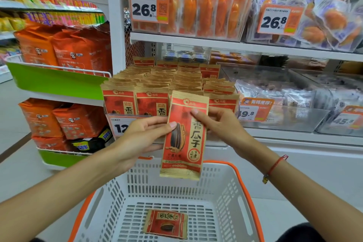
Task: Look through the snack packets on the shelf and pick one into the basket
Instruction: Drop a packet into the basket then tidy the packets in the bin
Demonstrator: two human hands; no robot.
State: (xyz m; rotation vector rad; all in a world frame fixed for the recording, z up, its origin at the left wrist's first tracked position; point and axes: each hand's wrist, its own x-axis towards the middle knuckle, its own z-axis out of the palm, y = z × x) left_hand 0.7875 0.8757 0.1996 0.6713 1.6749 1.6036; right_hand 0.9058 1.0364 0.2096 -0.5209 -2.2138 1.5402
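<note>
From the head view, one red-and-tan snack packet (184, 135) is held upright above the basket (222, 198), and one more packet (166, 224) is seen lying flat on the basket's floor. Four front rows of like packets (155, 84) are counted on the shelf (284, 133) behind the basket. The held packet is pinched at its left edge by the left hand (141, 137), thumb in front, and at its upper right by the right hand (218, 124); each grip is clamped on it. Open room is left around the lying packet, well apart from the basket's walls.
</note>
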